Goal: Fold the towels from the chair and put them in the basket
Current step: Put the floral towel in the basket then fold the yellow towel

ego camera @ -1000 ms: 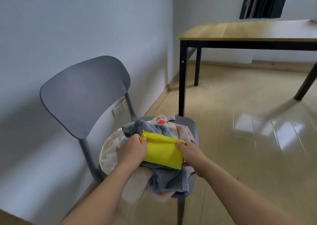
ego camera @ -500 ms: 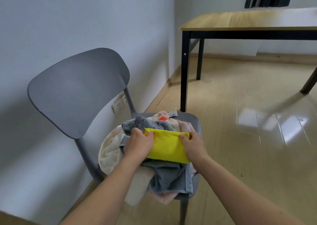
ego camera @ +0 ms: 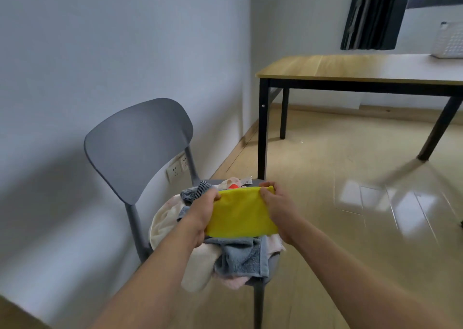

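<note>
Against the wall we see a grey chair (ego camera: 140,145) heaped with towels (ego camera: 238,258). Above the heap, our 2 hands hold a folded yellow towel (ego camera: 241,212): left hand (ego camera: 203,212) grasps its left end, right hand (ego camera: 275,203) its right. A white basket (ego camera: 449,41) sits on the far table (ego camera: 350,65).

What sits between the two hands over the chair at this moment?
In the head view, the folded yellow towel spans the gap: left hand grips one end, right hand the other, above the towel pile.
</note>
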The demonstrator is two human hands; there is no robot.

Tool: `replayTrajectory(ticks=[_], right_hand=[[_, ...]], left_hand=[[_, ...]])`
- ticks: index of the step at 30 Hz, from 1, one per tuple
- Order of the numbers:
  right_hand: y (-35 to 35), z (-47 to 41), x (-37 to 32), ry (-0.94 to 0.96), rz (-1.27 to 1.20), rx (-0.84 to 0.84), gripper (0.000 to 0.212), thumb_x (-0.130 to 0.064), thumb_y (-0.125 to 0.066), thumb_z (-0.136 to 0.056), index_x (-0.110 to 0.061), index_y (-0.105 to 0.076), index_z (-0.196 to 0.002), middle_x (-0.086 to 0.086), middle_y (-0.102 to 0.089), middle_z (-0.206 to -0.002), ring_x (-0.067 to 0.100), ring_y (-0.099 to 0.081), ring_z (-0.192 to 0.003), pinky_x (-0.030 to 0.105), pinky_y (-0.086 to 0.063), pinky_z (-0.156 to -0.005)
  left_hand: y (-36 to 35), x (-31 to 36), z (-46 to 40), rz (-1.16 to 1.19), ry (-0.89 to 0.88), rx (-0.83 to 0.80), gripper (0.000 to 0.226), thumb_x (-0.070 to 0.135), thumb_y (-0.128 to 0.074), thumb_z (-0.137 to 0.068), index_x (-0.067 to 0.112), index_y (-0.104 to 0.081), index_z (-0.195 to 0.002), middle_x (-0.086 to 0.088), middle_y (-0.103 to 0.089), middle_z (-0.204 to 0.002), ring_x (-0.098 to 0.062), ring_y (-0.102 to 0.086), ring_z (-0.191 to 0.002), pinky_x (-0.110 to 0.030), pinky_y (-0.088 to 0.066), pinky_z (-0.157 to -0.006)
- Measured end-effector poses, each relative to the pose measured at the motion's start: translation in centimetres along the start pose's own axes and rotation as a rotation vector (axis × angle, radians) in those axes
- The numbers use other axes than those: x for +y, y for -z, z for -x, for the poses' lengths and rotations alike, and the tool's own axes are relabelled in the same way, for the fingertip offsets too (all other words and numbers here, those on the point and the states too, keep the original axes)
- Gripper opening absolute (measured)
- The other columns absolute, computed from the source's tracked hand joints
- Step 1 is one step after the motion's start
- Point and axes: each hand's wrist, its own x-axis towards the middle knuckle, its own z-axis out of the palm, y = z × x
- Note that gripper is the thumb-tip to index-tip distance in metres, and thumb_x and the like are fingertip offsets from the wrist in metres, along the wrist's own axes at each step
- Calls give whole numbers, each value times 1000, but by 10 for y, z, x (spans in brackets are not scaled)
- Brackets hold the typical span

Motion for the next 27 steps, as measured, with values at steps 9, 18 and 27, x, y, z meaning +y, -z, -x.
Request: replayTrajectory(ticks=[9,18,27], right_hand=[[24,35,-44,176,77,-3,16,-29,-42,-101,-25,-55,-108,-2,-51,-102,21,-49,-95,39,-46,-84],[46,36,-52,249,212,147,31,-42,-38,-101,-13,-50,-102,0,-50,-88,19,-50,-85,36,-42,-77],[64,-16,-34,173,233,279,32,-41,-39,-101,-11,-49,-99,0,-49,-86,21,-48,-83,33,-37,-74]], left_hand=[[6,9,34,251,-126,-251,31,41,-58,-89,24,-64,-114,-16,-65,-113,-35,-63,-92,-46,-58,-68],[-25,30,40,-134,-563,65,28,43,-48,-97,17,-59,-98,-8,-58,-94,-22,-55,-85,-39,-50,-78],[-65,39,-4,-426,-700,220,31,41,-37,-101,14,-52,-99,2,-53,-86,-19,-51,-83,-31,-35,-72]])
